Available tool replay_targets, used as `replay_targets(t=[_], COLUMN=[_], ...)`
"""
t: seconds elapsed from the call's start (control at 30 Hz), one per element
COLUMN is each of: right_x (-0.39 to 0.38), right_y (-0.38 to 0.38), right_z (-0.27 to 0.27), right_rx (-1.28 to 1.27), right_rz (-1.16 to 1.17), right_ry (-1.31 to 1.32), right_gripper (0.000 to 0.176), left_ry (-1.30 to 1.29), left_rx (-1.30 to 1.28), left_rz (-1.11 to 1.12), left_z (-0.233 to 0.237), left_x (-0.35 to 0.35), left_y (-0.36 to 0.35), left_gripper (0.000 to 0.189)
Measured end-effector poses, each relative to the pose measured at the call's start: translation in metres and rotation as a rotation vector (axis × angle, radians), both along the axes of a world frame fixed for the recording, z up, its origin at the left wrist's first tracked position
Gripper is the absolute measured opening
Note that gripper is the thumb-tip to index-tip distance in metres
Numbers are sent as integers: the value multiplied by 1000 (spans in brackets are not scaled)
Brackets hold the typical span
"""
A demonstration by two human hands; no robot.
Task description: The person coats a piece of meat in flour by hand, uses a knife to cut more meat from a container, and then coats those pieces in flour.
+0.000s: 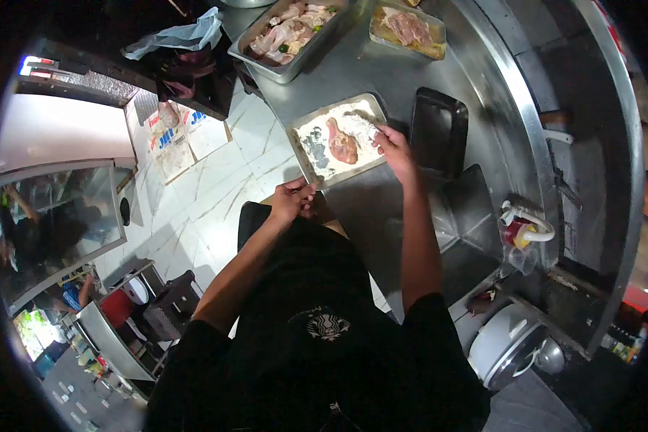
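Observation:
On the steel counter lies a shallow metal tray spread with white flour. My right hand is closed on a flour-coated piece of chicken over the tray's right side. Beside that piece, a raw chicken drumstick rests in the flour, only lightly dusted. At the tray's near left corner, my left hand has its fingers closed on the rim. Part of its grip is hidden by the fingers themselves.
A deep steel pan of raw chicken pieces stands at the far left of the counter. Farther right are a container with meat and a black tray. A pump bottle and a white pot sit on my right.

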State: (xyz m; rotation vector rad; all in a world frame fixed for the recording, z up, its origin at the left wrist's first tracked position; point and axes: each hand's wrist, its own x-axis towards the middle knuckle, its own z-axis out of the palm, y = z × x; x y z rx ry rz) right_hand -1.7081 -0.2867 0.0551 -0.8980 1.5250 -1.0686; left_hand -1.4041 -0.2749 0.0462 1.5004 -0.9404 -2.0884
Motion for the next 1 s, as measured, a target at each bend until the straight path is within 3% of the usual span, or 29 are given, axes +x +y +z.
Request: replay_targets(t=[0.07,0.23,0.33,0.43,0.53,0.77,1.0], right_x=[1,6,10,15,0,-28,-29], right_y=[2,5,9,9,-13,-13,-9], right_z=[-30,-7,4,22,26,4,-13], right_rx=[6,129,118,-177,-371,-135,-351], right_rz=[-12,35,113,67,210,578,412], right_ry=[251,547,890,1183,1421,1356,1319], right_gripper=[29,27,26,27,37,70,34], left_ry=[38,4,38,53,54,0,-5], left_rx=[-35,-9,12,27,15,-128,-169], left_rz=[-2,-27,8,28,43,60,58], left_z=[1,6,7,5,9,-5,-3], left_x=[1,2,0,2,6,11,13], left_y=[-2,-4,-4,-7,-10,-28,-33], left_gripper=[16,7,4,8,14,22,21])
